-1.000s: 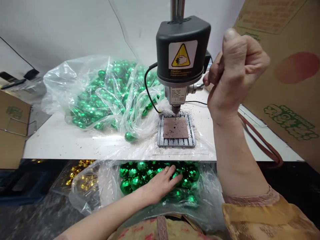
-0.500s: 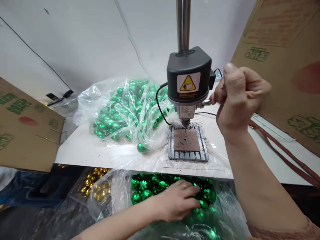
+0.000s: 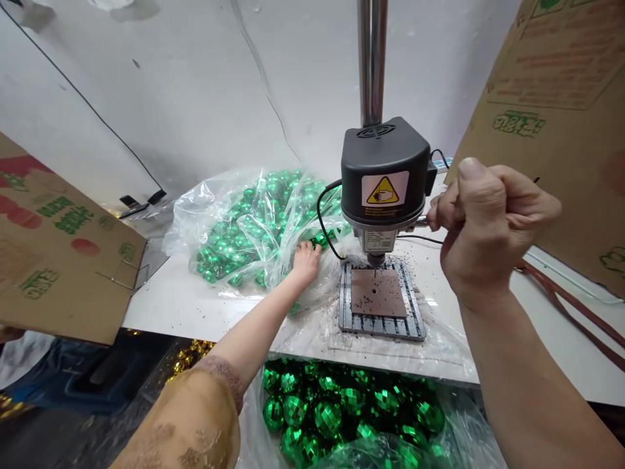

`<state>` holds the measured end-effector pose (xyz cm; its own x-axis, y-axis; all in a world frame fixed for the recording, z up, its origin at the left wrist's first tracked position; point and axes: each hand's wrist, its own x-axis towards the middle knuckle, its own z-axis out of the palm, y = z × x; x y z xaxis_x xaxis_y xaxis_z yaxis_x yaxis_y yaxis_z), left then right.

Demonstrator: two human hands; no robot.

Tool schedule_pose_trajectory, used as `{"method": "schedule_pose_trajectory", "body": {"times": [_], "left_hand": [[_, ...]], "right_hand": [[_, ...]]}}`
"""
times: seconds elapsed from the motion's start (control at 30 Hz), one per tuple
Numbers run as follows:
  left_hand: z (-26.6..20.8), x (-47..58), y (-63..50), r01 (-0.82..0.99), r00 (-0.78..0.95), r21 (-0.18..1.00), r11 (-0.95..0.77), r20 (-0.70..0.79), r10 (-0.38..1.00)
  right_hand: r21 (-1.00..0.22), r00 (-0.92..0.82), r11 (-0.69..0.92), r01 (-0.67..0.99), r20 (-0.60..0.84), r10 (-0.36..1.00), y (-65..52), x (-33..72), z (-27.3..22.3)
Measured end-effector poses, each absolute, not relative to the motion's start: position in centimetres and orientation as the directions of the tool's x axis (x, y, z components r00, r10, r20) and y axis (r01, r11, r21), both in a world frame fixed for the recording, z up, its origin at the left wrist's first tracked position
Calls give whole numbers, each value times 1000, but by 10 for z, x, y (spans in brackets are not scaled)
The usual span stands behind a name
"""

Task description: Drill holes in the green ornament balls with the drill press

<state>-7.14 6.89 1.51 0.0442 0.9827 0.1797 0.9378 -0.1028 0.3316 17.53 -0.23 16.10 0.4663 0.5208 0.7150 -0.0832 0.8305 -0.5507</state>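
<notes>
My left hand (image 3: 306, 262) reaches to the mouth of a clear plastic bag (image 3: 188, 208) on the table. Its fingers are a little apart and bent over the shiny green balls (image 3: 254, 215) there; the fingertips are partly hidden, and I see no ball lifted. My right hand (image 3: 493, 221) is closed around the feed lever (image 3: 416, 224) of a small black drill press (image 3: 385, 166). Under the bit, a brown square board (image 3: 378, 293) with a dark hole lies on the slotted metal base (image 3: 417, 329).
Faceted green balls (image 3: 327, 417) fill a plastic-lined container below the table edge. Cardboard boxes stand at left (image 3: 73, 241) and right (image 3: 551, 130). A brown strap (image 3: 561, 303) lies on the right. Gold balls (image 3: 190, 355) sit low on the left, near another person's hand (image 3: 8, 333).
My left hand has moved from the lower green balls up and forward to the bag on the table. My right hand stays on the lever. The view has shifted slightly.
</notes>
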Motion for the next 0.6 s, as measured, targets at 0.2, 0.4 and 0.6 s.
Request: {"method": "schedule_pose_trajectory", "body": {"times": [0.2,0.4,0.6], "left_hand": [[26,-84,65,914,-3,400,-71,181,983],[44,-86,11,202,3,979,-38,38,999],[41,-65,-30,-395,120,898,194,-159,980]], "right_hand": [[-544,472,836,-74,719,510,-3,175,161],[-557,489,829,-45,712,504,-5,174,160],[-541,494,839,-65,713,498,-4,174,160]]}}
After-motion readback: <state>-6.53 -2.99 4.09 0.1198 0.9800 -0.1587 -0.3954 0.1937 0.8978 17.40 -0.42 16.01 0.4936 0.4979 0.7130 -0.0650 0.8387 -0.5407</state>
